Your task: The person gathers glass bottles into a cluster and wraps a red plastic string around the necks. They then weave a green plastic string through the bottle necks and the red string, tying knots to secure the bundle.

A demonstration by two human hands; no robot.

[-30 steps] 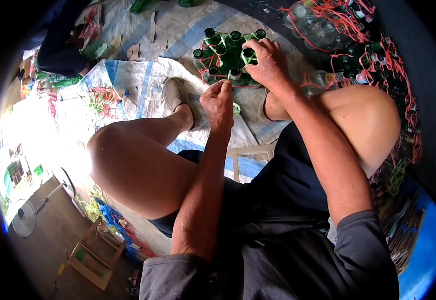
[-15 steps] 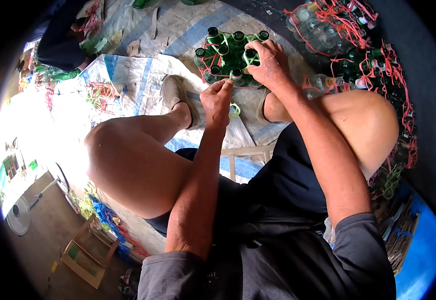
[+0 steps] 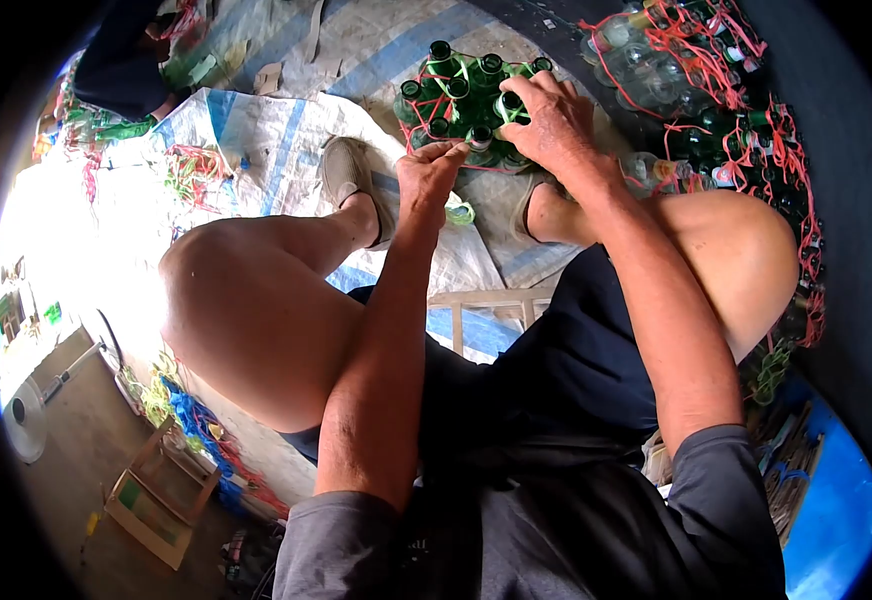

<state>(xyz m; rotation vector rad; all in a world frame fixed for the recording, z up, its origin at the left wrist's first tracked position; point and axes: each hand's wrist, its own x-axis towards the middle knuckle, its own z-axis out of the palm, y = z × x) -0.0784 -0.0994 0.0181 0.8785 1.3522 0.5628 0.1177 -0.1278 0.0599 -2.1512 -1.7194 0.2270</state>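
Several green glass bottles (image 3: 464, 98) stand upright in a tight cluster between my feet, with red string around the group and pale green strips between the necks. My left hand (image 3: 430, 178) pinches the end of a green strip (image 3: 478, 146) beside the neck of a near bottle. My right hand (image 3: 548, 122) is at the cluster's right side, thumb and fingers spread around the neck of one bottle (image 3: 510, 104). Whether that hand also holds a strip is hard to make out.
Bundles of clear and green bottles tied with red string (image 3: 691, 60) lie at the right. A white and blue woven sheet (image 3: 286, 150) covers the ground. Part of another person (image 3: 121, 70) shows at the upper left. A wooden frame (image 3: 486, 298) lies between my legs.
My left hand has shifted slightly left of the near bottle's neck. My right hand stays at the same bottle. The whole view has tilted a little.
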